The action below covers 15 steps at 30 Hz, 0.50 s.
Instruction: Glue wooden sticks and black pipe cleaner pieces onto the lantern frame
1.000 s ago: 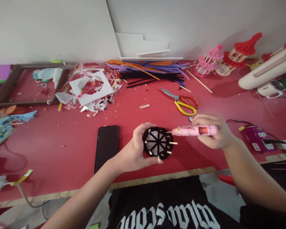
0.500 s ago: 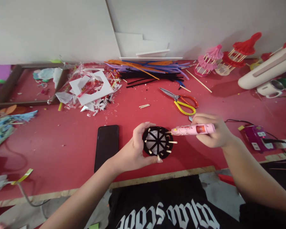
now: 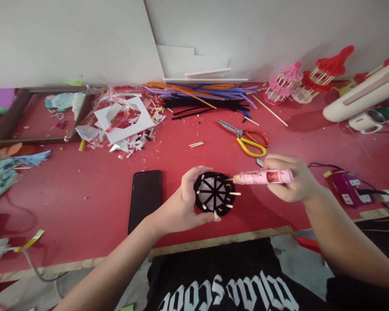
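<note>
My left hand (image 3: 184,201) grips the left rim of a small round craft piece (image 3: 215,191), black with spokes over a white base. Several short wooden sticks stand up around its edge. In my right hand (image 3: 287,179) is a pink hot glue gun (image 3: 259,176), its fingers closed round the handle. The gun's nozzle meets the upper right rim of the round piece, as far as I can see; whether it touches is too small to tell. A black phone (image 3: 145,201) lies left of my left hand.
Scissors (image 3: 246,137) with red and yellow handles lie beyond my right hand. Pipe cleaners (image 3: 201,95) are heaped by the wall, beside white foam scraps (image 3: 126,119). Small pink (image 3: 285,83) and red paper pavilions (image 3: 327,71) stand back right. A purple power socket (image 3: 352,188) sits at right.
Hardly anything differs. Both hands, the round piece and the glue gun stay nearly in place.
</note>
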Each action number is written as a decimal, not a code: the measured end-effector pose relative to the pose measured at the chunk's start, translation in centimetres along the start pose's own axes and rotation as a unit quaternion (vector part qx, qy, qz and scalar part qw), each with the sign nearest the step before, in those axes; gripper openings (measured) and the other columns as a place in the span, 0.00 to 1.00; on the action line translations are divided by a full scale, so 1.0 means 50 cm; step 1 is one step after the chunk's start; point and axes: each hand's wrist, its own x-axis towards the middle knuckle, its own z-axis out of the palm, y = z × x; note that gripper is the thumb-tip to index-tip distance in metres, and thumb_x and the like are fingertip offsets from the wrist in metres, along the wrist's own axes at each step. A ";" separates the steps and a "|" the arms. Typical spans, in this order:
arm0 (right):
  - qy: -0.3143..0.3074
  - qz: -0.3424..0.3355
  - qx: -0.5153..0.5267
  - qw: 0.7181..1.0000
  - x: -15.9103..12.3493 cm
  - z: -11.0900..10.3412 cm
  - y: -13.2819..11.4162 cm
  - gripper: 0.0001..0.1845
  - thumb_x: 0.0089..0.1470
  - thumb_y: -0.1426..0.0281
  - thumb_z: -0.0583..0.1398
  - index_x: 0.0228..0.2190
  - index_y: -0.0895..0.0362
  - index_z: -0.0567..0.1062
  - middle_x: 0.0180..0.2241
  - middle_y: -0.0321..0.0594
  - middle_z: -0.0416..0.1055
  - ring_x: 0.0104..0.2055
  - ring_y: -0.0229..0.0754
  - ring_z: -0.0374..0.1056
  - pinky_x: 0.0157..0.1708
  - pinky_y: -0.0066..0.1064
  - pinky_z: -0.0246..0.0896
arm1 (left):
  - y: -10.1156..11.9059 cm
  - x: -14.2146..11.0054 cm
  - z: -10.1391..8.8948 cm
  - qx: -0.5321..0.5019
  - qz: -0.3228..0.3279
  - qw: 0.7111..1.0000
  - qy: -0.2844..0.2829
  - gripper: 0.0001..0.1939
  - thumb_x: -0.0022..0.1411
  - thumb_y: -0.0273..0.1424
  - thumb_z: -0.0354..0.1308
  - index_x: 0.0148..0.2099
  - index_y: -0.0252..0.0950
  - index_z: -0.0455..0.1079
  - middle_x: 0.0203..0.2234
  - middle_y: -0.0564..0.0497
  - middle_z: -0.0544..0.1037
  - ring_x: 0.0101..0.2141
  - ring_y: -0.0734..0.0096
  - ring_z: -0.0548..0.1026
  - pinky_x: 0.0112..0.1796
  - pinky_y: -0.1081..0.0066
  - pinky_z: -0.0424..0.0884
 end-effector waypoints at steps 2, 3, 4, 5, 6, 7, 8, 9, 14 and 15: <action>0.001 -0.003 -0.013 1.000 0.000 -0.001 -0.002 0.12 0.46 0.78 0.57 0.23 0.53 0.58 0.22 0.31 0.53 0.22 0.36 0.49 0.22 0.31 0.45 | 0.004 0.002 -0.003 0.018 -0.005 1.000 -0.005 0.53 0.52 0.38 0.74 0.68 0.41 0.41 0.63 0.31 0.58 0.64 0.39 0.62 0.60 0.39 0.65; -0.001 -0.004 -0.019 1.000 0.000 -0.002 -0.003 0.12 0.46 0.78 0.57 0.23 0.53 0.58 0.22 0.31 0.53 0.22 0.36 0.49 0.22 0.31 0.45 | 0.005 0.003 -0.004 0.022 -0.005 1.000 -0.005 0.53 0.52 0.38 0.73 0.68 0.41 0.41 0.63 0.31 0.58 0.64 0.39 0.61 0.61 0.38 0.64; -0.004 -0.005 -0.025 1.000 -0.001 -0.003 -0.003 0.11 0.46 0.78 0.57 0.23 0.53 0.58 0.22 0.31 0.53 0.22 0.36 0.49 0.22 0.31 0.45 | 0.005 0.004 -0.004 0.023 -0.002 1.000 -0.005 0.53 0.53 0.38 0.73 0.68 0.41 0.41 0.63 0.31 0.58 0.64 0.39 0.61 0.61 0.38 0.64; -0.007 -0.005 -0.032 0.999 -0.001 -0.003 -0.003 0.11 0.46 0.78 0.57 0.23 0.53 0.58 0.22 0.32 0.54 0.22 0.36 0.50 0.23 0.31 0.45 | 0.005 0.004 -0.004 0.021 0.001 1.000 -0.005 0.53 0.53 0.38 0.73 0.69 0.41 0.40 0.63 0.31 0.59 0.64 0.39 0.61 0.61 0.38 0.64; -0.010 -0.008 -0.040 0.999 -0.001 -0.003 -0.004 0.11 0.47 0.77 0.57 0.23 0.53 0.58 0.22 0.32 0.54 0.23 0.36 0.50 0.23 0.32 0.46 | 0.005 0.004 -0.003 0.019 0.003 1.000 -0.005 0.53 0.53 0.38 0.73 0.69 0.41 0.40 0.63 0.32 0.59 0.64 0.39 0.62 0.61 0.38 0.64; -0.012 -0.011 -0.048 0.999 -0.001 -0.003 -0.004 0.12 0.47 0.77 0.57 0.23 0.52 0.58 0.22 0.32 0.55 0.23 0.37 0.51 0.23 0.32 0.46 | 0.004 0.004 -0.002 0.016 0.005 1.000 -0.003 0.54 0.53 0.38 0.73 0.69 0.42 0.39 0.63 0.32 0.59 0.64 0.40 0.62 0.60 0.38 0.65; -0.011 -0.016 -0.057 0.998 -0.001 -0.004 -0.004 0.12 0.47 0.77 0.57 0.23 0.52 0.58 0.22 0.32 0.55 0.23 0.37 0.51 0.23 0.32 0.47 | 0.003 0.004 -0.001 0.013 0.007 1.000 0.000 0.55 0.53 0.38 0.73 0.69 0.42 0.38 0.63 0.32 0.60 0.63 0.40 0.63 0.60 0.39 0.65; -0.011 -0.024 -0.064 0.998 -0.002 -0.004 -0.004 0.12 0.47 0.77 0.57 0.23 0.52 0.58 0.22 0.32 0.55 0.23 0.37 0.52 0.23 0.32 0.47 | 0.001 0.004 0.001 0.011 0.008 1.000 0.002 0.55 0.53 0.38 0.73 0.69 0.42 0.37 0.63 0.32 0.60 0.63 0.40 0.63 0.60 0.39 0.66; -0.019 -0.033 -0.102 0.994 -0.009 -0.010 0.000 0.08 0.47 0.75 0.58 0.25 0.52 0.63 0.23 0.36 0.62 0.25 0.40 0.59 0.23 0.34 0.54 | -0.004 -0.001 0.007 0.002 0.007 1.000 0.005 0.55 0.54 0.37 0.72 0.69 0.44 0.34 0.62 0.32 0.59 0.62 0.41 0.64 0.59 0.39 0.67; -0.014 -0.031 -0.110 0.993 -0.011 -0.012 0.003 0.07 0.48 0.75 0.58 0.26 0.52 0.65 0.24 0.37 0.64 0.26 0.41 0.61 0.24 0.35 0.56 | -0.004 -0.002 0.008 0.000 0.004 1.000 0.004 0.55 0.55 0.37 0.72 0.69 0.44 0.34 0.63 0.31 0.59 0.62 0.41 0.64 0.59 0.39 0.67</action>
